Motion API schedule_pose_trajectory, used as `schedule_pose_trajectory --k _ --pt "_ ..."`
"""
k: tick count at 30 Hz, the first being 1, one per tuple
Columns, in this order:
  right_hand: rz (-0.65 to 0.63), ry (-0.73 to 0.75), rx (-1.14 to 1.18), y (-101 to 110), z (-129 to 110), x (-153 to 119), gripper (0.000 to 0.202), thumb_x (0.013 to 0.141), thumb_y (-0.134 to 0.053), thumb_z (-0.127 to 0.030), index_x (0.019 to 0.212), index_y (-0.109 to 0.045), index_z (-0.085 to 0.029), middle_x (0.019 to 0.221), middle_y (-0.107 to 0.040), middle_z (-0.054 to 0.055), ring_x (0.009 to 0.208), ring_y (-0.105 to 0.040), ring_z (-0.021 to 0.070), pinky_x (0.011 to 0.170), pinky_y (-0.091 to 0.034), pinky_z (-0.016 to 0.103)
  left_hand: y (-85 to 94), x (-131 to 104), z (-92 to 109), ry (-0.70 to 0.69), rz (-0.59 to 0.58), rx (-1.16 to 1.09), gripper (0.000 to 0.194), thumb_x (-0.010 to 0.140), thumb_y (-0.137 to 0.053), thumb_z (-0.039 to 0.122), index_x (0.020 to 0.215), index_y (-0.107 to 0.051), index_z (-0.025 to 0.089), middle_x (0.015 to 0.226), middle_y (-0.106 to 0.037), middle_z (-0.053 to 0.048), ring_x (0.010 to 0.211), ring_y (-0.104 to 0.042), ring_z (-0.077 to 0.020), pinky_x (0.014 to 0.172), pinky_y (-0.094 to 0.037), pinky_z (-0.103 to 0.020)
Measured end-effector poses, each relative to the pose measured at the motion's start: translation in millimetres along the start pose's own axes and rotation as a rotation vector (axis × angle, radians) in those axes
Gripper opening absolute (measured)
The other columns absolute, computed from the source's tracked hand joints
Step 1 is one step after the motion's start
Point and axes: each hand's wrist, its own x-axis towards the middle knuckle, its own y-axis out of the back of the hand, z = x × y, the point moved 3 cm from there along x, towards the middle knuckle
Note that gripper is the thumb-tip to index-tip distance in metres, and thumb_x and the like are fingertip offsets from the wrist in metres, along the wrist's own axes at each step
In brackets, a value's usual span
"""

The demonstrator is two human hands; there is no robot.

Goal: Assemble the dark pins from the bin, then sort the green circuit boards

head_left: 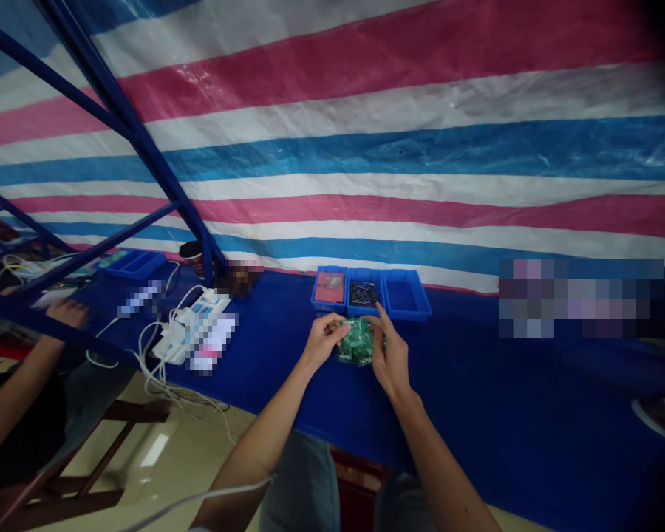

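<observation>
My left hand (326, 341) pinches the upper left side of a crinkled, shiny plastic bag with green contents (355, 344). What lies inside the bag is too small to make out. Curled against the bag's right side is my right hand (391, 351), its index finger raised and the other fingers partly hidden. Just beyond my hands stand three joined blue bins. The left bin (313, 304) holds a pink piece with something clear on it, and the middle bin (350, 309) holds thin dark metal pieces. The right bin (406, 294) shows a bare blue floor.
A blue table (465, 391) runs under everything, with a striped plastic sheet (410, 148) behind it. White power strips (191, 325) and cables lie to the left, near a dark cup (191, 255) and a blue metal frame (158, 174). Another person's hand (69, 314) rests farther left.
</observation>
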Motion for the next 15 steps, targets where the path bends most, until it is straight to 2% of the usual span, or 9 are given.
schedule_pose_trajectory --k 2,5,8,11,13,15 --pt "0.030 -0.024 0.026 3 0 1 0.044 0.102 -0.035 -0.029 0.144 -0.047 -0.023 0.111 -0.068 0.007 0.094 -0.064 0.0207 0.084 -0.048 0.033 0.8 0 0 -0.021 0.017 0.030 0.040 0.078 -0.072 0.052 0.081 -0.063 0.013 0.056 -0.045 0.005 0.050 -0.042 -0.0075 0.051 -0.033 -0.020" --pt "-0.017 0.005 0.010 1 0 2 0.027 0.098 -0.049 -0.038 0.107 -0.067 -0.020 0.089 -0.064 0.004 0.081 -0.059 0.0202 0.074 -0.045 0.031 1.3 -1 1 -0.051 0.020 0.047 0.039 0.077 -0.074 0.049 0.081 -0.063 0.012 0.056 -0.042 0.006 0.051 -0.039 -0.0070 0.052 -0.029 -0.020" --pt "-0.029 -0.026 0.016 -2 1 3 0.032 0.094 -0.058 -0.043 0.072 -0.056 -0.020 0.066 -0.048 -0.001 0.064 -0.047 0.0160 0.062 -0.037 0.028 -0.4 -2 4 -0.064 -0.011 0.027 0.038 0.077 -0.075 0.048 0.084 -0.064 0.012 0.059 -0.041 0.005 0.053 -0.037 -0.0072 0.053 -0.027 -0.020" --pt "-0.001 -0.088 0.098 -4 2 3 0.039 0.094 -0.057 -0.043 0.065 -0.046 -0.020 0.063 -0.041 -0.003 0.060 -0.042 0.0140 0.059 -0.033 0.027 -5.4 -3 7 -0.039 -0.081 -0.048 0.041 0.078 -0.075 0.047 0.098 -0.061 0.014 0.062 -0.041 0.006 0.054 -0.037 -0.0076 0.054 -0.027 -0.020" --pt "0.013 -0.101 0.129 -3 2 3 0.038 0.094 -0.057 -0.044 0.066 -0.047 -0.020 0.064 -0.043 -0.003 0.061 -0.043 0.0142 0.059 -0.034 0.027 -9.0 -4 7 -0.010 -0.113 -0.100 0.046 0.078 -0.075 0.047 0.106 -0.056 0.017 0.063 -0.042 0.007 0.054 -0.038 -0.0076 0.054 -0.028 -0.020" --pt "0.015 -0.085 0.128 -3 2 2 0.036 0.093 -0.059 -0.044 0.068 -0.052 -0.019 0.065 -0.048 -0.002 0.064 -0.045 0.0152 0.062 -0.035 0.027 -10.9 -5 6 0.006 -0.111 -0.114 0.044 0.078 -0.075 0.048 0.101 -0.053 0.018 0.064 -0.042 0.007 0.055 -0.038 -0.0075 0.055 -0.029 -0.019"
